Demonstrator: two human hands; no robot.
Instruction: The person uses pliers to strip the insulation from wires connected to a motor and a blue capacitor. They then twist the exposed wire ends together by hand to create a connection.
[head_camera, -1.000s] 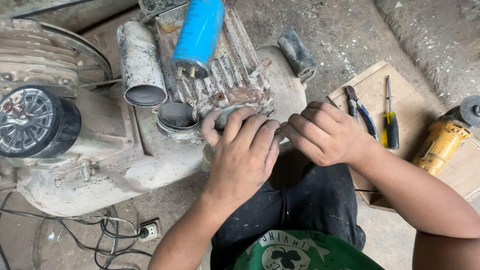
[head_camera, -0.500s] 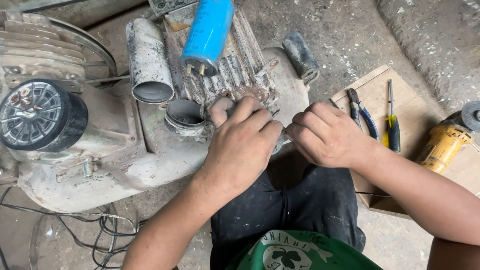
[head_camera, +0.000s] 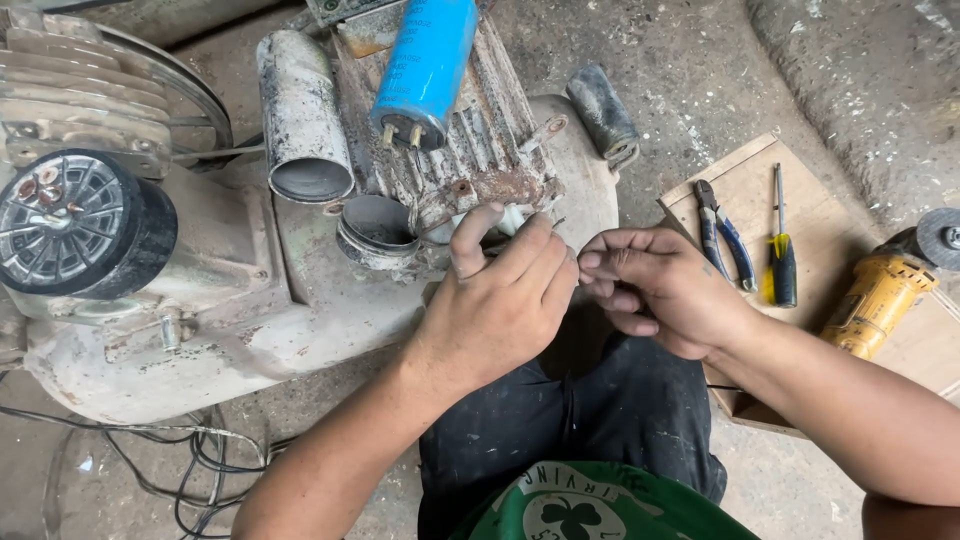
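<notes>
I judge I'm mid-way through working the wires at the rusty motor (head_camera: 470, 150), just below its blue capacitor (head_camera: 425, 65): left hand (head_camera: 495, 310) curled over the terminal end, right hand (head_camera: 655, 290) pinching a thin wire (head_camera: 572, 262) beside it, needing fine fingertip control next.

1. Beneath you is a dusty concrete floor (head_camera: 700, 60).
2. On it stand the compressor tank (head_camera: 300, 320), loose black cables (head_camera: 190, 450) and a wooden board (head_camera: 830, 230).
3. The board carries pliers (head_camera: 722, 232), a screwdriver (head_camera: 780, 250) and what looks like a yellow angle grinder (head_camera: 885, 290).
</notes>
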